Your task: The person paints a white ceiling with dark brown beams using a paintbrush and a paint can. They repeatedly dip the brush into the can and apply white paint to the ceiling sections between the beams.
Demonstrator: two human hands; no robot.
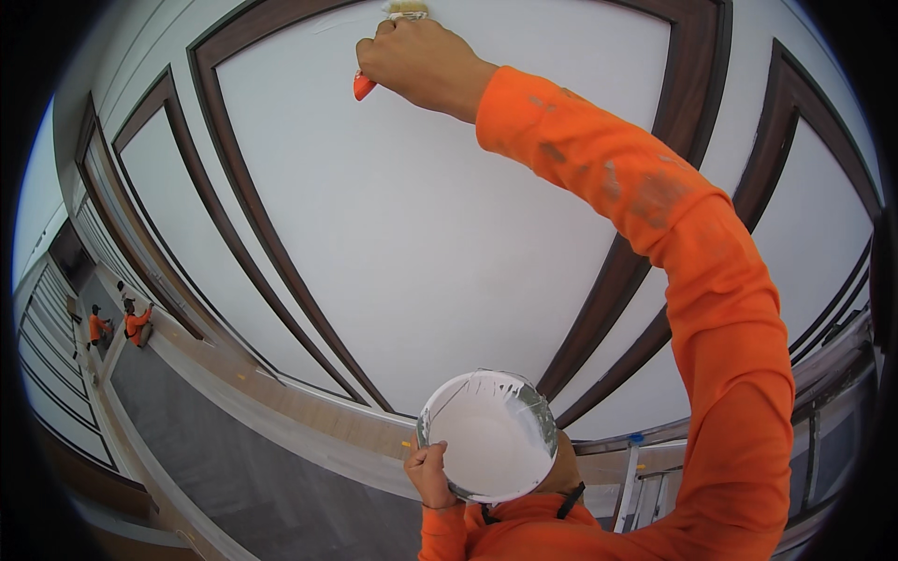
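Where the white wall panel (421,215) fills most of the view inside its dark brown moulding frame (245,201), the right hand (421,61) is raised high at the panel's top edge, clenched around a paintbrush (379,49) with an orange handle, bristles touching the wall near the frame. Lower down, the left hand (428,472) grips the rim of a round bucket (486,438) of white paint, held close to the chest. Far left, two people in orange (117,324) crouch along the wall base.
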